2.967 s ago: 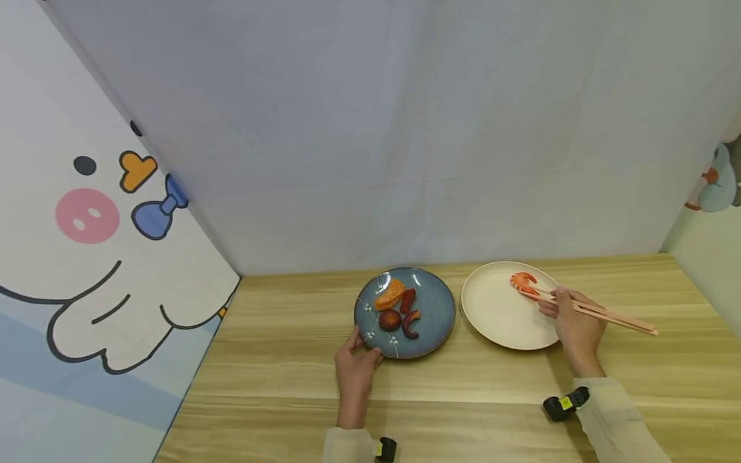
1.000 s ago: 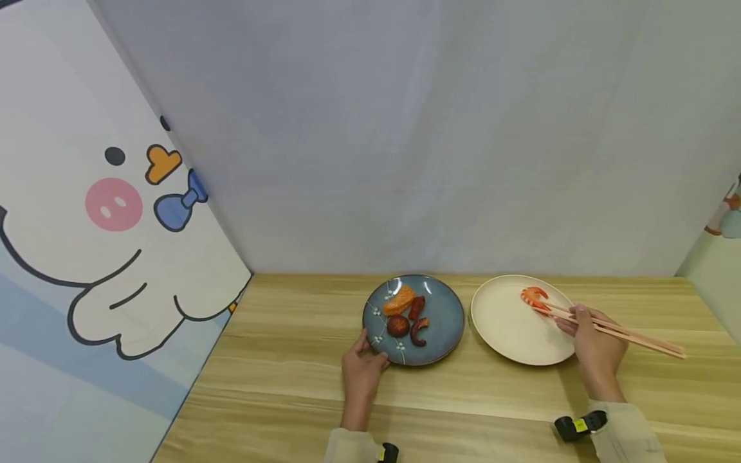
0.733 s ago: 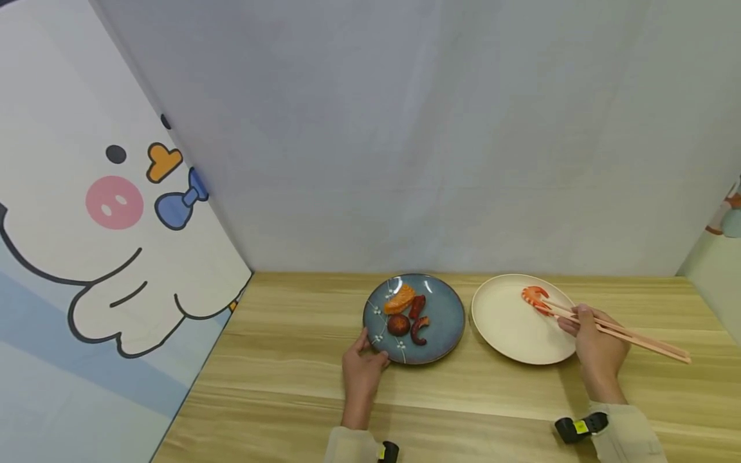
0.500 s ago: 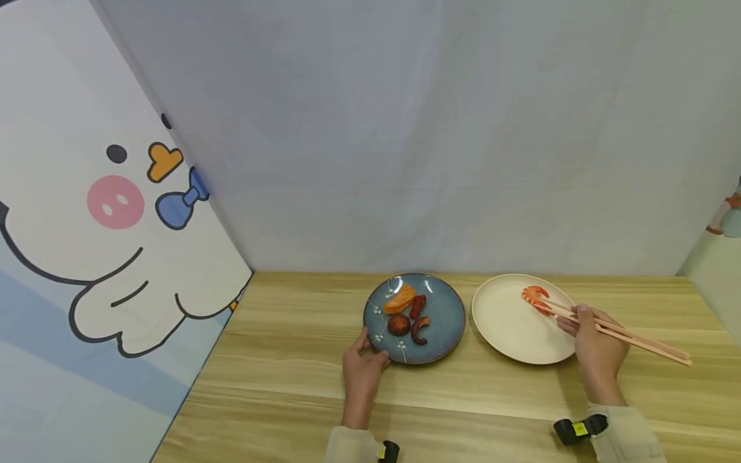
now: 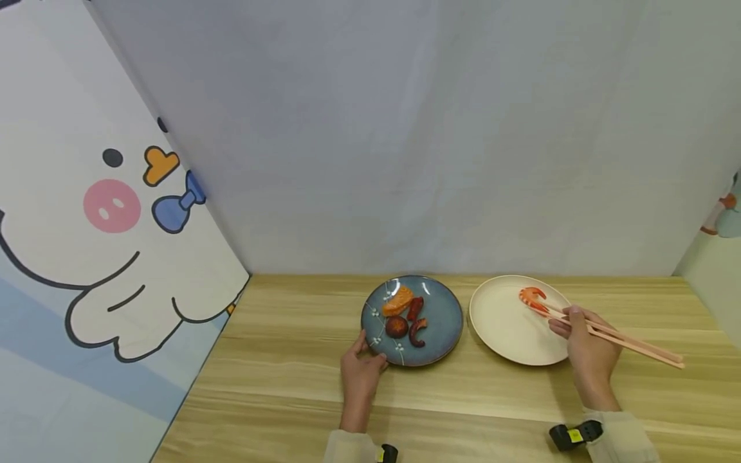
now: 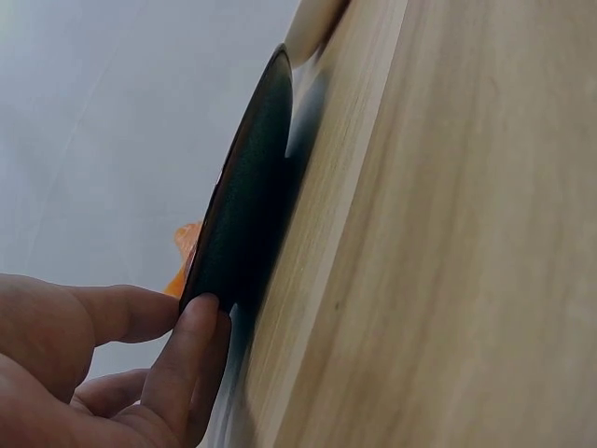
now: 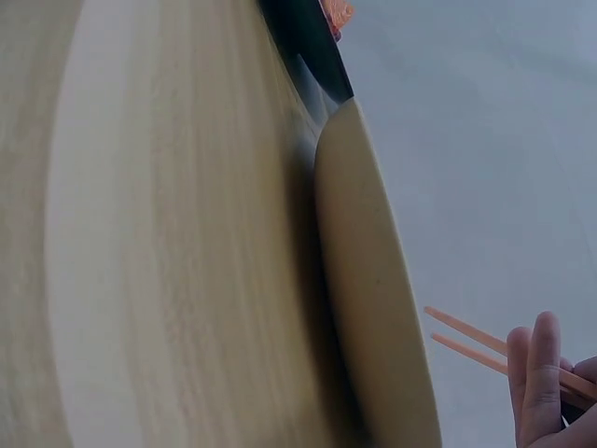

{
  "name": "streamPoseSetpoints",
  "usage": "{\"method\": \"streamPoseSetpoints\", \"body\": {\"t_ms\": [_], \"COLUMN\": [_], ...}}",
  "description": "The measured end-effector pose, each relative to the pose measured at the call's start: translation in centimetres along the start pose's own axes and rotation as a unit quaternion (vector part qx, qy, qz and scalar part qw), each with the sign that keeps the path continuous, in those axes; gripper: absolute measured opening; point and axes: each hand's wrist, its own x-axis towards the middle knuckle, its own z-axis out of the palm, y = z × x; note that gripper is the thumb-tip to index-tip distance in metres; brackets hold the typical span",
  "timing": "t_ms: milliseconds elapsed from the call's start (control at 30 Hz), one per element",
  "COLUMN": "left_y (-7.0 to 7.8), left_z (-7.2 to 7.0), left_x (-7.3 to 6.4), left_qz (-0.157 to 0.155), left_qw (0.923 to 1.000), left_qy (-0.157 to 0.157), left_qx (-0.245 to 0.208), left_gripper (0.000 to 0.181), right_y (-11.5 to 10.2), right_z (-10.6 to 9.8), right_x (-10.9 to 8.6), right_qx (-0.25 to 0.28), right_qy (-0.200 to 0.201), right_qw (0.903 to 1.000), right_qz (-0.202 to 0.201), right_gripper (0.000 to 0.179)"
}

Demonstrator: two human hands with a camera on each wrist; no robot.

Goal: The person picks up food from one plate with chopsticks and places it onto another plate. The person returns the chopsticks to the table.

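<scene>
My left hand (image 5: pixel 359 378) pinches the near-left rim of a blue plate (image 5: pixel 442 319), fingers beneath and thumb side above in the left wrist view. On that plate lie an orange striped slice (image 5: pixel 398 301), a dark red piece (image 5: pixel 415 308), a brown mushroom (image 5: pixel 396 326) and a curled dark tentacle (image 5: pixel 417 333). A pair of wooden chopsticks (image 5: pixel 642 346) is gripped in my right hand (image 5: pixel 593 352). Their tips reach over the cream plate (image 5: pixel 500 326) to the lower end of an orange-red shrimp (image 5: pixel 531 299). In the right wrist view the tips stand apart above the rim, with the shrimp out of sight.
Both plates stand side by side near the back of the wooden table (image 5: pixel 289 360), against a grey cloth wall (image 5: pixel 405 161). A panel with a cartoon character (image 5: pixel 110 244) closes the left side. Another printed panel (image 5: pixel 720 257) stands at the right.
The head view has shifted slightly. My right hand and the chopsticks have edged a little left since half a second ago. Shrimp, both plates and my left hand keep their places.
</scene>
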Motion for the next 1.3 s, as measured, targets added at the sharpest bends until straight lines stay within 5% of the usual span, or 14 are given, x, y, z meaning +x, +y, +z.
{"method": "streamPoseSetpoints", "body": {"t_ms": [633,1300], "left_y": [-0.5,-0.4], "left_z": [-0.1,0.1], "left_x": [-0.1,0.3], "left_qz": [0.036,0.0], "left_qw": [0.9992,0.9999], "left_qy": [-0.006,0.0], "left_qx": [-0.015,-0.01], "left_gripper": [0.073,0.076], "right_y": [0.0,0.5], "right_z": [1.9,4.8], "right_x": [-2.4,-5.1], "right_qx": [0.001,-0.017], "right_qy": [-0.031,-0.09], "right_qw": [0.9994,0.9955], "right_qz": [-0.018,-0.025], "right_gripper": [0.019,0.019]}}
